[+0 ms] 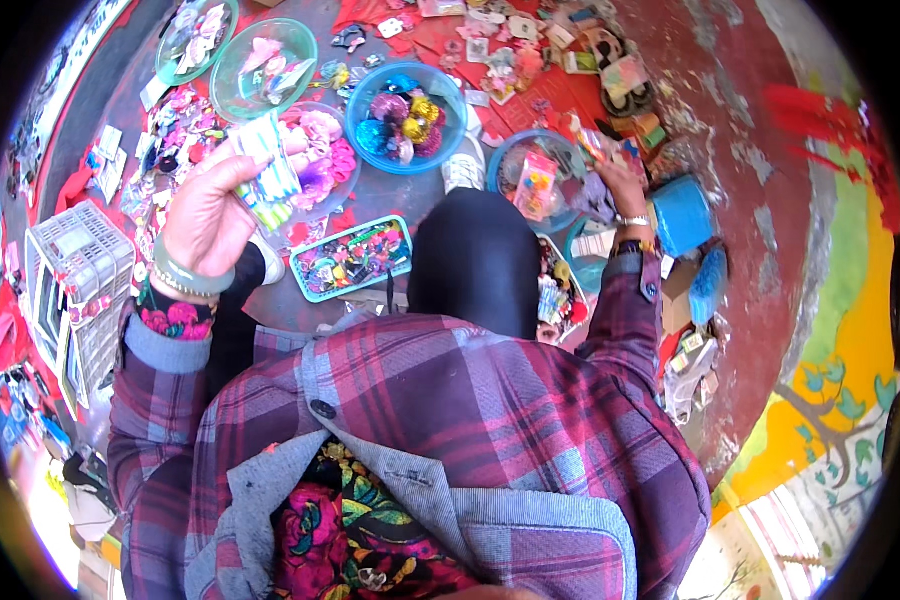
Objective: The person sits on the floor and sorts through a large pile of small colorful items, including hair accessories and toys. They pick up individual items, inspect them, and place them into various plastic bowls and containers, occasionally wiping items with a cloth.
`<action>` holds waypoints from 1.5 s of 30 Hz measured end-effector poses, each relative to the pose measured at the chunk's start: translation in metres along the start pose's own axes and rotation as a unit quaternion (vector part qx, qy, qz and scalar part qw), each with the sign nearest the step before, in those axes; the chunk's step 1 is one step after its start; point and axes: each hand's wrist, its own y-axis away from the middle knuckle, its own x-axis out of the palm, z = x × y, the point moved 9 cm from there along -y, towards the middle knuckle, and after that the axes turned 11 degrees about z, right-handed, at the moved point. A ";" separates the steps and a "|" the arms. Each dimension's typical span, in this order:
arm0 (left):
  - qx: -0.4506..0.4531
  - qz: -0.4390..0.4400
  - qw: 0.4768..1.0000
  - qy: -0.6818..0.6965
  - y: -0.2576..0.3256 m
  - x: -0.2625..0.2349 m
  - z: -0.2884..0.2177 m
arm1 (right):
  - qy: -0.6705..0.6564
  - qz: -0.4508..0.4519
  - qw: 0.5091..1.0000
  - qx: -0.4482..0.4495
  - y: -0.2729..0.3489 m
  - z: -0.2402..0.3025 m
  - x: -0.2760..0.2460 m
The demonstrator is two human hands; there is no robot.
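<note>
My left hand (pixel 208 215) is raised over the ground display and holds a small clear packet (pixel 267 170) of coloured hair accessories. My right hand (pixel 622 185) reaches out to the right into a pile of small packets (pixel 610 150), next to a clear bowl with a pink packet (pixel 536 180); I cannot tell what its fingers grip. Both arms wear a plaid sleeve, and my knee in black cloth (pixel 475 260) sits between them.
Several bowls of hair ties and clips lie ahead: a blue bowl (pixel 365 100), a pink-filled bowl (pixel 348 178), two green-rimmed bowls (pixel 220 75). A teal tray of clips (pixel 305 290), a white plastic crate (pixel 80 250) at left, a blue tub (pixel 682 215) at right.
</note>
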 end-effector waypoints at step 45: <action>0.177 0.141 0.968 -0.107 0.029 0.062 0.016 | 0.050 -0.250 0.891 -0.374 0.000 0.487 -0.017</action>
